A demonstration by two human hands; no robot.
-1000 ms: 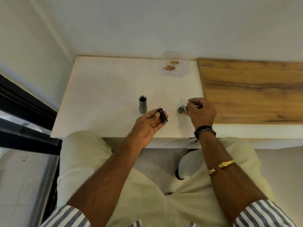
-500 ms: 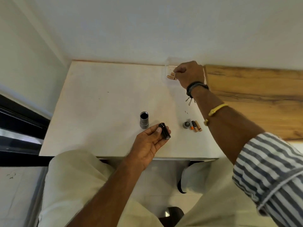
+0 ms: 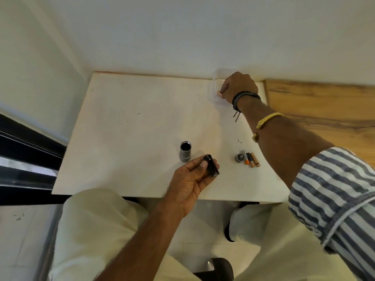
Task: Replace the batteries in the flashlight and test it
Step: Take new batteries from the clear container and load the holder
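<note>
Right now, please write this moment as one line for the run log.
step: fetch new battery | left hand: holds black battery holder | right hand: in clear container, gripping battery | flashlight body: upright, open

Your left hand (image 3: 189, 179) grips the black holder (image 3: 211, 165) above the table (image 3: 125, 126). Your right hand (image 3: 238, 86) pinches a battery (image 3: 219, 94) at the clear tub (image 3: 213, 86). The tube (image 3: 185, 152) stands upright nearby.

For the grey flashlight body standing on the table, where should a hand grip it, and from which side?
Judging by its pose, grip the flashlight body around its cylindrical wall, coming from the side: it stands upright with its open end up, clear of the left hand.
</note>
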